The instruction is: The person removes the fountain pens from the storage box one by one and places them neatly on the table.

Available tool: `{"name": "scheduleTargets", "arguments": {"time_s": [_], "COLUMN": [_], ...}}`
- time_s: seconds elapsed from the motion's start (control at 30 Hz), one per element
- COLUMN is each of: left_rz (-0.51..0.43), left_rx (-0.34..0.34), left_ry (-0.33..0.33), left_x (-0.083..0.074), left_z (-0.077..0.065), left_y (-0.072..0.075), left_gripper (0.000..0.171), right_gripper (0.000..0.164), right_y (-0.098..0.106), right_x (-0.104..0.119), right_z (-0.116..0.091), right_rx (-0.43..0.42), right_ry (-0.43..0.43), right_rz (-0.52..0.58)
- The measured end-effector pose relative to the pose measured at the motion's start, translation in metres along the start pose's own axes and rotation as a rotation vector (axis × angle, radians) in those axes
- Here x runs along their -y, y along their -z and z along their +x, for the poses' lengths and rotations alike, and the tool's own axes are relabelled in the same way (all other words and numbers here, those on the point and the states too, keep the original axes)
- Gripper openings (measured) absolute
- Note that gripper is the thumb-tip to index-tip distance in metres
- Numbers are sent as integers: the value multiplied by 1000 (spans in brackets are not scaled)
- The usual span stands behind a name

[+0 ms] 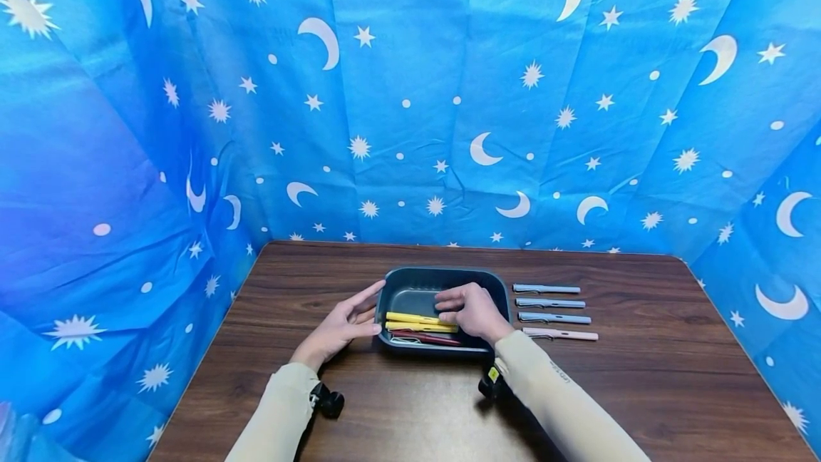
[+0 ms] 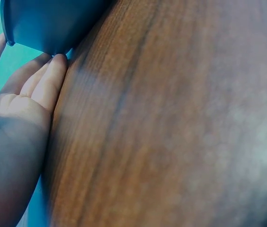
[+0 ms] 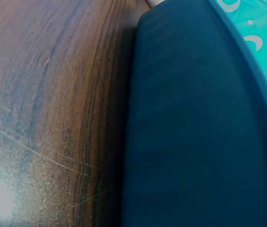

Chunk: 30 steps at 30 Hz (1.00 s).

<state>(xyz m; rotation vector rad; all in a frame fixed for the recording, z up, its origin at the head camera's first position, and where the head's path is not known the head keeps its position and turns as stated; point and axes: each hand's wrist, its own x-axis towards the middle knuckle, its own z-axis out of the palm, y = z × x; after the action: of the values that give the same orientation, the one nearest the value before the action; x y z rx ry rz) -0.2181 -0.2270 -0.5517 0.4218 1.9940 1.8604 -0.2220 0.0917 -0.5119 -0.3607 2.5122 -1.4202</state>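
Observation:
A dark rectangular tray (image 1: 442,278) sits on the table. Lying along its front left part are two yellow pens (image 1: 410,318) and, nearer the front wall, dark red pens (image 1: 426,339) with metal clips. My left hand (image 1: 340,330) is at the tray's left end, thumb and fingers spread against the wall; the left wrist view shows its fingertips (image 2: 57,64) at the tray's underside. Reaching over the right side, my right hand (image 1: 474,312) is inside the tray, fingers extended leftward, thumb by the right ends of the yellow pens. In the right wrist view the tray's outer wall (image 3: 195,118) hides this hand.
Right of the tray, a column of pens lies on the wooden table (image 1: 398,405): several blue-grey ones, such as the rearmost pen (image 1: 546,289), and a pale pink pen (image 1: 561,334) in front. A blue cloth (image 1: 417,91) with moons and stars hangs behind and beside the table.

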Motion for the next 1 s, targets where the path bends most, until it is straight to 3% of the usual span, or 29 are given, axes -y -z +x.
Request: {"name": "scheduleTargets", "arguments": {"time_s": [0.27,0.77,1.0], "left_rz": [-9,1,0], "left_rx": [3,1,9], "left_ry": [0,3,-13], "left_x": [0,2,1], "left_z": [0,0,1], "left_y": [0,1,2], "left_gripper": [78,79,79], "right_gripper": [30,29,29], "right_y": [-3,-4,-5], "right_x": [-1,-2,0], "right_z": [0,-2,1], "right_rx": [-8,3,-10], "right_ry": [-13,-4,3], "right_rz": [-91,-115,-199]}}
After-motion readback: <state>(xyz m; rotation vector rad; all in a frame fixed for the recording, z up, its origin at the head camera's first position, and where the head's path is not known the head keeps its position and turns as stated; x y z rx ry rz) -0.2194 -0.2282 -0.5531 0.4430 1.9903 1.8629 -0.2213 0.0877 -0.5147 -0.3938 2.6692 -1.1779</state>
